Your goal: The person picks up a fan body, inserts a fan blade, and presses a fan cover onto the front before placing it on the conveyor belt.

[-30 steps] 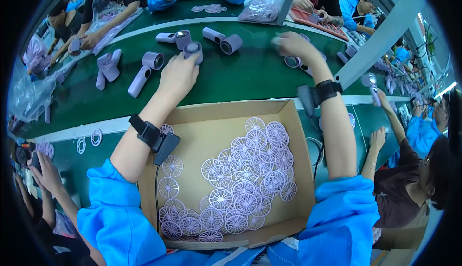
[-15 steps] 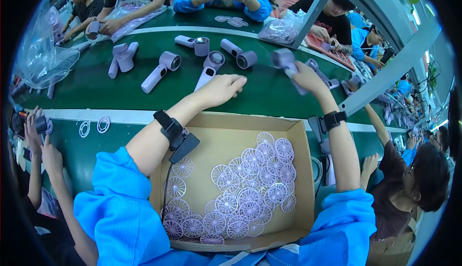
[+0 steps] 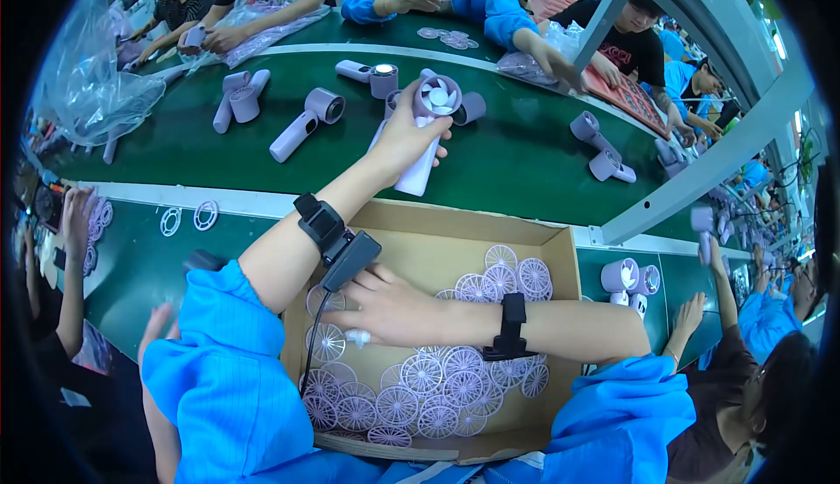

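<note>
Above the green belt, my left hand [image 3: 401, 144] is closed round a lilac handheld fan [image 3: 420, 169], its head up and its white-hubbed blades uncovered. My right hand [image 3: 389, 307] reaches across the cardboard box [image 3: 560, 335] below my left wrist. Its fingers are stretched apart, over or touching the left part of the box. Round lilac spoked fan grilles [image 3: 464, 388] lie heaped inside; one grille [image 3: 326, 342] is beside my right hand's fingers. Something white wraps a fingertip of that hand. My right forearm hides part of the heap.
More handheld fans [image 3: 306, 125] lie on the green belt [image 3: 516, 169], others [image 3: 621, 278] right of the box. Two lilac rings [image 3: 206, 215] lie at left. A grey metal post [image 3: 691, 178] slants up at right. Co-workers sit across the belt and at both sides.
A fan that my right hand held over the belt is now in my left hand. My right hand has come down into the box, and my left hand has risen slightly.
</note>
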`<state>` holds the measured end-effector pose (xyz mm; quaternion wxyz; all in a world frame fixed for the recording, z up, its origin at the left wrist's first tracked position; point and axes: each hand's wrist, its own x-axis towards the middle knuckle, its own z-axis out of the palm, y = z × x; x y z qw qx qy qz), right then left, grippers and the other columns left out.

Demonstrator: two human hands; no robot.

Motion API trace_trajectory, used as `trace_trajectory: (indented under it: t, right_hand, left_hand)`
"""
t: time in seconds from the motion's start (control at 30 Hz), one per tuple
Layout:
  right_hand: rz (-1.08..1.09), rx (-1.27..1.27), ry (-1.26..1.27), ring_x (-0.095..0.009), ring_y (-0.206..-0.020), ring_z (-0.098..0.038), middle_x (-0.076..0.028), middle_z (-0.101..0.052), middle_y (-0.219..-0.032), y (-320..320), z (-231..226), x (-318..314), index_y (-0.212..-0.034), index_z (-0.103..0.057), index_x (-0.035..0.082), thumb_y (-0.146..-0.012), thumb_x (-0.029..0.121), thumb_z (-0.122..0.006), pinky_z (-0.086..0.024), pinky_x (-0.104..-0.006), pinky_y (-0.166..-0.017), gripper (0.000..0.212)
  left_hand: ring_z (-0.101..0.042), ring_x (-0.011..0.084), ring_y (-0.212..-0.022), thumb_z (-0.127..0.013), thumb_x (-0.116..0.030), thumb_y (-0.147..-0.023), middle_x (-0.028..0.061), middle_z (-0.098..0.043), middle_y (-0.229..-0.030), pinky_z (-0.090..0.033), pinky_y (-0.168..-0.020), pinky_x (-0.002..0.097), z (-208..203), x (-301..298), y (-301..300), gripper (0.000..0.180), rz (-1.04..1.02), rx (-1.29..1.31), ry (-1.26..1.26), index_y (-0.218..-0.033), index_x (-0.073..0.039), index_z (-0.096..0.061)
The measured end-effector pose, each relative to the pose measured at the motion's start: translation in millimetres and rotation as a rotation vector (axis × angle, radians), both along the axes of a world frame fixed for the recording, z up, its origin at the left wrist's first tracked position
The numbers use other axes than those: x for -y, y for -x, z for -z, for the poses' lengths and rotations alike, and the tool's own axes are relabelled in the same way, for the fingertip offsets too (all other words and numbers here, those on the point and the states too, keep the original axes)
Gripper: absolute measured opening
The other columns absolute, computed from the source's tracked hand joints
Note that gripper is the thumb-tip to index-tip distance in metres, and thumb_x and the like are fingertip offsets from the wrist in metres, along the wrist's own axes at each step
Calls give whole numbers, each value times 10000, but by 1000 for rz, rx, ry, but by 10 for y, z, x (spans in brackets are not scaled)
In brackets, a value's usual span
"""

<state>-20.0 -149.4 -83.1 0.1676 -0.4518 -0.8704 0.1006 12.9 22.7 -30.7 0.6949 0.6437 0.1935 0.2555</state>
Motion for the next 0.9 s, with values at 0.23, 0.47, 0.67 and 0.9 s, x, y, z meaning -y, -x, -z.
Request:
trace_trajectory:
  t: [0.23,0.47,0.67,0.9]
  right_hand:
    - [-16,-110,204,-360,-1213,-405,-176,-503,-1191,81,-34,-136,-1170,-572,131,-736,96,-662,-365,-436,-981,444]
    - [-111,-333,543,-279,-951,-607,-123,-632,-999,-560,-619,-236,-1038,-620,66,-729,-38,-577,-485,-385,-816,328]
    - [276,-1052,237,-134,-941,-601,-40,-628,-1032,-1185,-1078,-343,-1182,-525,65,-831,-29,-565,-491,-285,-818,365]
    - [617,-1387,98,-143,-944,-579,-48,-575,-1080,-1454,-916,-383,-1139,-487,30,-860,-50,-534,-513,-290,-777,294]
  left_hand:
    - [-618,156,-617,-622,-111,-857,82,-601,-869,-509,-492,284,-36,13,-11,787,2,-63,-9,-1465,-173,-125]
    - [-623,163,-649,-618,-108,-857,93,-594,-912,-523,-513,296,-85,38,-9,824,-38,37,77,-1475,-189,-78]
    - [-621,160,-823,-627,-119,-855,111,-554,-1077,-539,-569,282,119,-200,-108,859,-148,400,105,-1478,-203,-43]
    - [-602,155,-899,-663,-49,-813,108,-478,-1215,-533,-603,255,-214,232,51,880,-26,498,-136,-1471,-207,-100]
